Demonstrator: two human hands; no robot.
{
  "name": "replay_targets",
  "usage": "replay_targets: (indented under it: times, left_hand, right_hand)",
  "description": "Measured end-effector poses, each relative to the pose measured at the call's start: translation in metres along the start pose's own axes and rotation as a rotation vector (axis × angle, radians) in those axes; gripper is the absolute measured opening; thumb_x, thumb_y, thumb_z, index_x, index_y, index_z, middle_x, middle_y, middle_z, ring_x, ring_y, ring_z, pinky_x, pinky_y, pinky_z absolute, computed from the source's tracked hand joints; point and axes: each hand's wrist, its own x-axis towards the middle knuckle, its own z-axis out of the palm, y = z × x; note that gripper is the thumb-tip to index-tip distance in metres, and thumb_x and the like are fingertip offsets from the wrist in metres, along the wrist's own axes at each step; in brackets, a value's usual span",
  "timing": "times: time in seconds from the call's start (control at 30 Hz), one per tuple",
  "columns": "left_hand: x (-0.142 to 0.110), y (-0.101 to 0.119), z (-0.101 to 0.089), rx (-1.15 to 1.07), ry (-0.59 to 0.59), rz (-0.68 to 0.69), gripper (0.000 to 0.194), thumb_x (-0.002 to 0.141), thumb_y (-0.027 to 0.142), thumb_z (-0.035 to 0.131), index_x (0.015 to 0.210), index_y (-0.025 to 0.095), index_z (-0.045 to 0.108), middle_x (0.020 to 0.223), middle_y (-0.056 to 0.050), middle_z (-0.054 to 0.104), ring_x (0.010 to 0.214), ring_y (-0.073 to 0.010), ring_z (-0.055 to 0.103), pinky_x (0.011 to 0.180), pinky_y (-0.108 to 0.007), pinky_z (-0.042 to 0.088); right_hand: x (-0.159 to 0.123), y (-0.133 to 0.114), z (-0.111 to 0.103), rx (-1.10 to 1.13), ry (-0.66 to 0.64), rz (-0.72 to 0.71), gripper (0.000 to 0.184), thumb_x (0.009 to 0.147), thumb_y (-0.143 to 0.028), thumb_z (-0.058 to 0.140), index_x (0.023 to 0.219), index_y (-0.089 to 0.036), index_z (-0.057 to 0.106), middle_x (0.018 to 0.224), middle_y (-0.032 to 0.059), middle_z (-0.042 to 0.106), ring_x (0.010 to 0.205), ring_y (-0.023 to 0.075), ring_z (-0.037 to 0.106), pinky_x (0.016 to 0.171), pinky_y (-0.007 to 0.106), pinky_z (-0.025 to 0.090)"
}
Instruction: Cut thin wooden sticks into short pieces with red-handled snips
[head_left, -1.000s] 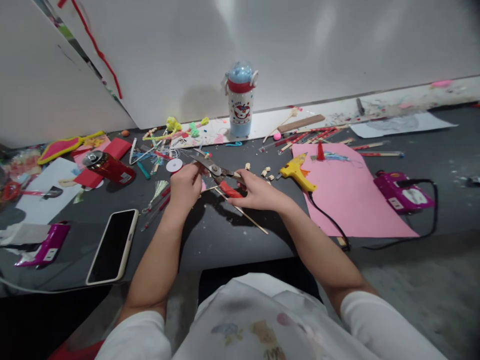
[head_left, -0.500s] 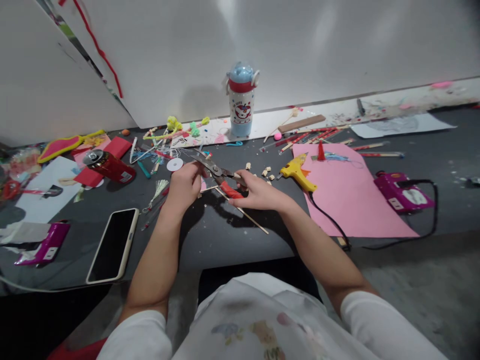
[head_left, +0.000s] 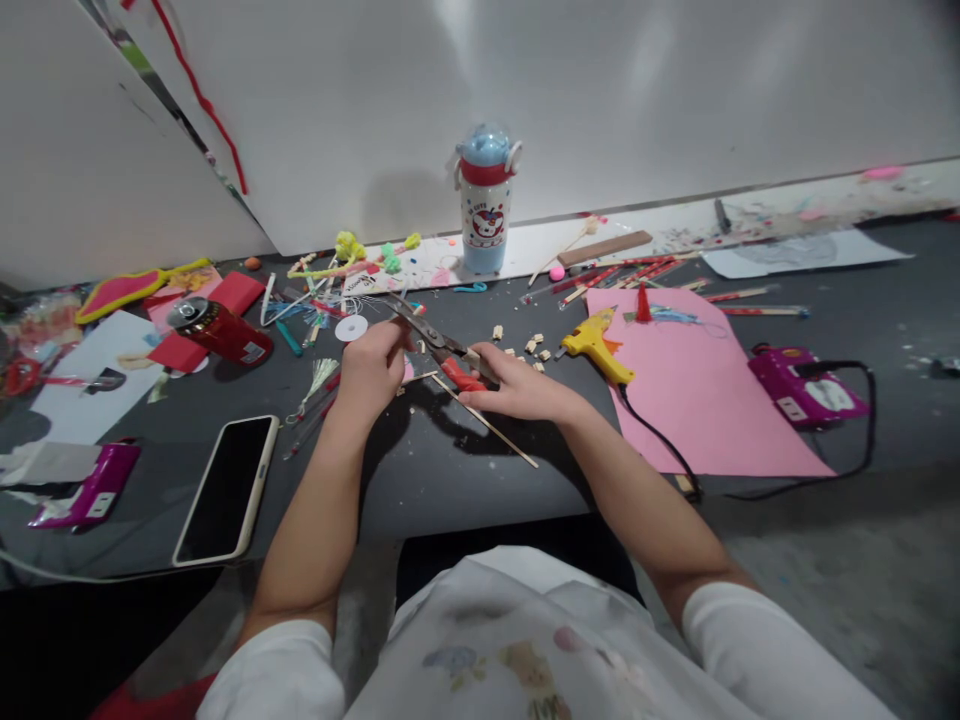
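Observation:
My right hand (head_left: 514, 385) is closed around the red handles of a pair of pliers (head_left: 427, 333), whose dark metal jaws point up and to the left. Close beside the jaws, my left hand (head_left: 371, 370) has its fingers pinched together; whatever lies in them is hidden. Below the pliers, a thin wooden stick (head_left: 495, 432) rests on the dark table. Several short cut wooden pieces (head_left: 534, 345) are scattered just beyond my right hand.
A yellow glue gun (head_left: 596, 345) lies on pink paper (head_left: 690, 400) to the right, its cord trailing forward. Behind stands a water bottle (head_left: 486, 205). Leftward are a phone (head_left: 225, 490), a tipped red can (head_left: 221, 333) and a purple power strip (head_left: 109, 485).
The handles of the pliers look slightly closer together in my right hand, and the pliers have tilted a little. My left hand stays almost in place.

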Motion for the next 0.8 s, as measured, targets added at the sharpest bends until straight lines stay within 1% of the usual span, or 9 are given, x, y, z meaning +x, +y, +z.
replay_targets:
  times: [0.17,0.33,0.5,0.8]
  left_hand:
    - [-0.0004,0.0001,0.0013,-0.025,0.003,-0.016,0.020,0.073,0.005,0.043,0.070,0.018,0.057,0.070,-0.003,0.061,0.068,-0.0149,0.056,0.066,-0.026,0.042]
    - [0.0004,0.0041,-0.0001,-0.073,0.018,-0.012,0.020,0.074,0.005,0.042,0.070,0.018,0.057,0.071,-0.003,0.062,0.067,-0.0141,0.055,0.066,-0.025,0.041]
    - [0.0009,0.0058,-0.0015,-0.105,0.034,-0.002,0.021,0.075,0.005,0.042,0.069,0.018,0.058,0.071,-0.003,0.063,0.066,-0.0135,0.056,0.065,-0.025,0.042]
    - [0.0007,0.0045,-0.0017,-0.122,0.014,0.008,0.023,0.073,0.005,0.041,0.073,0.018,0.060,0.077,-0.004,0.066,0.072,-0.0153,0.058,0.068,-0.026,0.043]
  right_hand:
    - [-0.0001,0.0005,0.0000,0.012,-0.003,0.020,0.058,0.074,-0.049,0.064,0.115,-0.014,0.045,0.092,0.0044,0.054,0.075,0.0145,0.050,0.067,0.027,0.040]
    - [0.0005,-0.0007,-0.0011,0.013,-0.014,0.026,0.059,0.072,-0.048,0.065,0.115,-0.013,0.045,0.090,0.0033,0.053,0.074,0.0139,0.049,0.067,0.027,0.039]
    - [0.0011,-0.0011,-0.0024,0.016,-0.029,0.019,0.059,0.070,-0.047,0.067,0.113,-0.012,0.045,0.088,0.0025,0.052,0.072,0.0131,0.047,0.066,0.026,0.038]
    - [0.0007,-0.0030,-0.0063,0.049,-0.073,0.024,0.055,0.069,-0.045,0.068,0.109,-0.015,0.044,0.083,-0.0005,0.047,0.069,0.0122,0.045,0.063,0.025,0.038]
